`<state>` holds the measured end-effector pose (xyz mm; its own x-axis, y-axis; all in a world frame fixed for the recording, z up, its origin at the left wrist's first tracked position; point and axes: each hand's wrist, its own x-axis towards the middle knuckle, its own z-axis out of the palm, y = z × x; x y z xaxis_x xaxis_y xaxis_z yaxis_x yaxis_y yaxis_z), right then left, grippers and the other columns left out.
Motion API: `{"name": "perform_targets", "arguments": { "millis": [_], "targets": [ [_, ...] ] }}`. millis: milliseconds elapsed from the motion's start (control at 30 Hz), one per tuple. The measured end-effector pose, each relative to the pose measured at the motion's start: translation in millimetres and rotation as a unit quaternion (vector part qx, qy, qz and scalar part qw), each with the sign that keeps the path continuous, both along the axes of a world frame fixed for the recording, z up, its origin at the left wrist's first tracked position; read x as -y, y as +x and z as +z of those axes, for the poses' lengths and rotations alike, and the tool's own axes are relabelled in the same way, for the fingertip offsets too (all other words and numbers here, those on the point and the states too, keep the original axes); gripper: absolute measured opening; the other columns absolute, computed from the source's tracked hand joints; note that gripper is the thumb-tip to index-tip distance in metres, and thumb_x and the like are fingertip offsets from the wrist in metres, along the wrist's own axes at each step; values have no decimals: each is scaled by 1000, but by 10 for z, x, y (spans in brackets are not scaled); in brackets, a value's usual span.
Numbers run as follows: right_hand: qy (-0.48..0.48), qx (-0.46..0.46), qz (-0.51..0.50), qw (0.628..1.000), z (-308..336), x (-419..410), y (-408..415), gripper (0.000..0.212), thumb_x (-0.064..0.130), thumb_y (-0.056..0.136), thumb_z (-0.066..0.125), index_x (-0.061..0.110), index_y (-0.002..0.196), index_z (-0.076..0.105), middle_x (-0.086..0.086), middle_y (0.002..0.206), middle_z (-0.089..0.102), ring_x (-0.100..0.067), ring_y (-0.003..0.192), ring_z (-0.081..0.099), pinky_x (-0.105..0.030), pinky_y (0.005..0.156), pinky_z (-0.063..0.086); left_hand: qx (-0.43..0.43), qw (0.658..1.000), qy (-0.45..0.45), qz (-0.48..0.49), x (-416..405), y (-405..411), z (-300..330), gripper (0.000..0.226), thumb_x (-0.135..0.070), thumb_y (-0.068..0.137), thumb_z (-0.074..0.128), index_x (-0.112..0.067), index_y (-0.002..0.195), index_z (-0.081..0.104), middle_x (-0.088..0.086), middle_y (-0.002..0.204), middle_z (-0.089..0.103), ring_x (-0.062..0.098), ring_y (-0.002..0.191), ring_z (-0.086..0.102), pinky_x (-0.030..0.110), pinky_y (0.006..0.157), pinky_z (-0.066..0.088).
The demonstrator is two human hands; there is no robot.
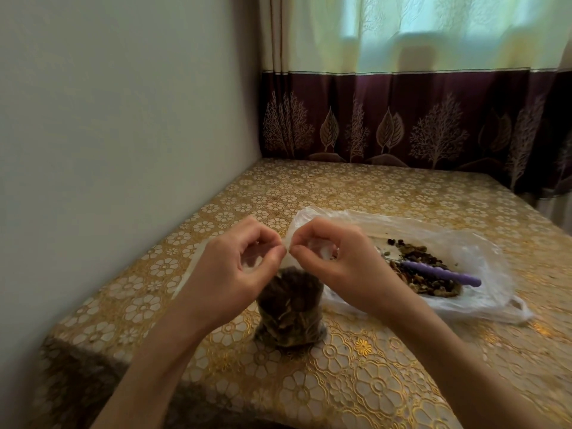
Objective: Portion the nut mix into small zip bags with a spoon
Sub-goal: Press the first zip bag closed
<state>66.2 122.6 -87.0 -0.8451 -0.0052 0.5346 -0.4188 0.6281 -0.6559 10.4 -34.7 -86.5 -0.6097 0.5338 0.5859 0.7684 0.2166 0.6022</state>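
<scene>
While both hands are raised over the near part of the table, the top edge of a small zip bag (291, 308) is pinched between them — the left hand (238, 267) takes it between curled thumb and forefinger, and the right hand (337, 261) does the same from the other side, so that the fingertips almost meet at the middle of the bag's mouth. The remaining fingers of each hand are curled inward. The bag stands upright on the tablecloth (371, 382), its lower part packed with brownish nut mix, and its clear upper part is drawn up to the pinch; whether the seal is closed cannot be told.

Just to the right, a large thin plastic bag (464, 239) is spread flat on the cloth, and a loose heap of nut mix (433, 274) is seen on it. A spoon with a purple handle (442, 270) is laid across that heap, its handle pointing right and its bowl end buried toward the left — the bowl itself is mostly hidden by the right hand.

The cloth is gold with a white flower pattern. A plain wall (108, 119) is seen on the left, and a curtain (402, 119) with a dark tree-printed border hangs behind the table.
</scene>
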Motion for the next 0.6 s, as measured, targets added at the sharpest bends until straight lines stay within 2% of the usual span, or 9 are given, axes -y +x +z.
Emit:
{"name": "perform_targets", "arguments": {
  "millis": [167,233,333,400,467,533,600],
  "targets": [
    [3,11,-8,1000,13,-17,-17,9,16,85,64,23,81,64,17,73,58,2,69,51,-12,66,43,-74,996,-56,5,-3,-18,69,3,-14,83,62,-14,80,63,-11,74,54,8,75,53,11,62,42],
    [-13,27,-8,1000,27,-44,-5,12,18,84,65,28,78,63,14,74,61,0,71,54,-12,67,44,-71,995,-64,2,5,-24,87,3,-16,83,63,-16,79,63,-10,74,55,11,73,53,16,62,44],
    [-42,37,-3,998,36,-93,30,12,20,81,68,29,75,65,5,76,65,-9,73,58,-11,66,43,-46,997,-53,-18,59,-38,114,8,-30,78,64,-23,75,62,-13,66,55,1,68,55,9,60,42],
    [-58,40,5,997,27,-135,59,9,20,80,70,27,75,67,4,73,65,-3,68,56,-9,64,42,-32,998,-48,-22,112,-64,134,19,-45,71,60,-26,72,63,-13,67,59,1,67,57,9,59,42],
    [-82,56,19,995,20,-191,88,6,20,79,70,25,76,68,9,70,64,2,66,56,-10,63,42,-19,998,-49,-17,161,-88,138,27,-51,67,58,-25,71,65,-14,74,62,8,67,58,15,58,45],
    [-115,74,29,990,11,-257,109,5,19,77,71,23,76,69,7,71,67,-3,67,60,-16,64,49,-8,999,-44,-14,203,-107,134,28,-50,66,58,-24,72,66,-12,74,63,11,66,58,17,58,47],
    [-145,86,36,985,-2,-305,124,4,17,77,70,21,76,69,1,74,70,-13,72,66,-27,72,54,0,999,-47,-15,239,-129,125,27,-49,67,58,-25,74,67,-10,75,63,13,66,57,22,59,48]
  ]
}}
